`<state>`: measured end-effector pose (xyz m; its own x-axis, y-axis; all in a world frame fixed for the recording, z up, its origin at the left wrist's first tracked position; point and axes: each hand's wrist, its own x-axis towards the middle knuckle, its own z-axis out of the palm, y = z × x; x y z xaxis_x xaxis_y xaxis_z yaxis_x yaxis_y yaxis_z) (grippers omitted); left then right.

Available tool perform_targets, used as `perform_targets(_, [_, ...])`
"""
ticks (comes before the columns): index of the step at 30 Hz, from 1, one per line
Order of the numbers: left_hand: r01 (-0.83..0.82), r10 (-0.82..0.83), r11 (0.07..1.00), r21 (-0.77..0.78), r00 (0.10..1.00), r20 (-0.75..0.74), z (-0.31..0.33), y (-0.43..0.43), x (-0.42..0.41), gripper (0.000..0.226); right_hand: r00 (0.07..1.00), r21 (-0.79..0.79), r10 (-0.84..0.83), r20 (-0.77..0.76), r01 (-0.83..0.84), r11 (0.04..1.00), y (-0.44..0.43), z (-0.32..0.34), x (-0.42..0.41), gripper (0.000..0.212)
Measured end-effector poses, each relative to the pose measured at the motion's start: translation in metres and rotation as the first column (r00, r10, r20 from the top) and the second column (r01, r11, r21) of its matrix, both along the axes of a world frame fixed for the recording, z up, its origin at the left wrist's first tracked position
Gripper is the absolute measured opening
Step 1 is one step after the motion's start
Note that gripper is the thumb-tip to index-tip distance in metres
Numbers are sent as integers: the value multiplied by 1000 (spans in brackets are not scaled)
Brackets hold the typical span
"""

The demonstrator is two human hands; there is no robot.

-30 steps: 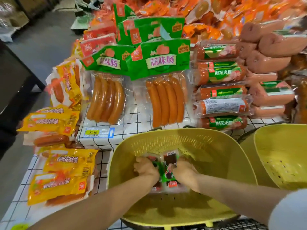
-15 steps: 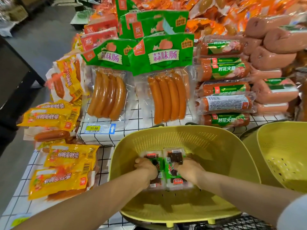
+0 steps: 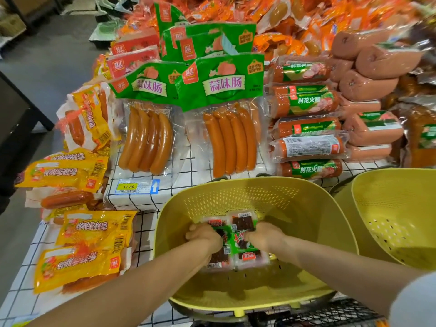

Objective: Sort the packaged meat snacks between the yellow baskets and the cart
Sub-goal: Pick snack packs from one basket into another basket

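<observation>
Hands inside the near basket (image 3: 318,232): the left hand (image 3: 204,234) curls its fingers around the left packet (image 3: 220,258), and the right hand (image 3: 264,237) grips the right packet (image 3: 243,224). The packets sit side by side, touching, low in the basket. A second basket (image 3: 389,220) stands just to the right. The wire cart (image 3: 330,315) shows below the near rim. Sausage packs (image 3: 146,140) lie on the checked table (image 3: 146,232).

A: Upper left?
B: Smooth grey floor (image 3: 47,67), evenly lit; cardboard boxes (image 3: 11,27) at its far edge.
A: Left margin, foreground?
B: Dark stand (image 3: 16,128) beside a display table (image 3: 146,230) with a white, black-gridded top.
</observation>
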<state>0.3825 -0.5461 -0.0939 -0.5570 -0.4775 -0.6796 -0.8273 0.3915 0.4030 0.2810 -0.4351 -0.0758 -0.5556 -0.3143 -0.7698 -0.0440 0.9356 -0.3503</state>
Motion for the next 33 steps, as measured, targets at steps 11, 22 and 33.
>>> perform_targets(11, [360, -450, 890, -279, 607, -654, 108, 36, -5, 38, 839, -426, -200, -507, -42, 904, 72, 106, 49, 27])
perform_targets(22, [868, -719, 356, -345, 19, -695, 68, 207, 55, 30, 287, -454, -704, -650, 596, 663, 256, 42, 243, 25])
perform_targets(33, [917, -902, -234, -324, -329, -279, -102, 350, 71, 37, 301, -197, -894, -331, 905, 377, 363, -132, 329, 36])
